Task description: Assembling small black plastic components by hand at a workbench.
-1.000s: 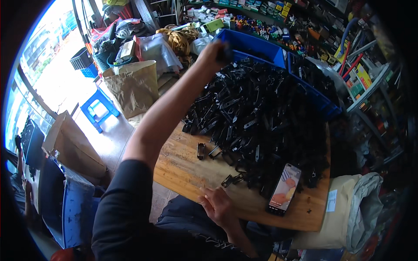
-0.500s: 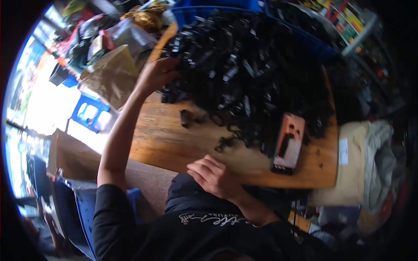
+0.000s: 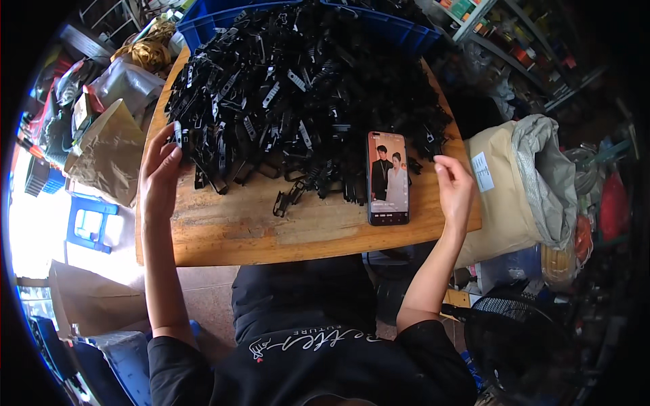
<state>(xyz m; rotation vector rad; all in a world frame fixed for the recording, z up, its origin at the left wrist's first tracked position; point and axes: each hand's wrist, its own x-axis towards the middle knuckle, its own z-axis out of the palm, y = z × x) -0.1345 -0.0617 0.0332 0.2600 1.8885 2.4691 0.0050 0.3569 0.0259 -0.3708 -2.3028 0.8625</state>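
A large heap of small black slotted parts [image 3: 271, 95], some with shiny faces, covers the far half of the wooden table [image 3: 223, 237]. At the heap's left edge, my left hand [image 3: 161, 172] pinches one small black slotted part [image 3: 179, 137] between thumb and fingers. My right hand [image 3: 455, 193] is over the table's right edge, fingers curled and thumb against them; whatever may be in the pinch is too small to tell. Between the hands, nearer the right, a phone [image 3: 389, 179] lies upright to me, its screen lit with a picture of two people.
Blue crates [image 3: 203, 27] stand behind the heap. Right of the table are a tan sack [image 3: 504, 183], shelving [image 3: 521, 54] and a black fan [image 3: 514, 311]. At left are a brown paper bag [image 3: 108, 155] and a blue stool [image 3: 91, 223].
The view has shifted, with the table now straighter. My right hand has moved from near my body out to the table's right edge. My left hand now shows a part in its pinch.
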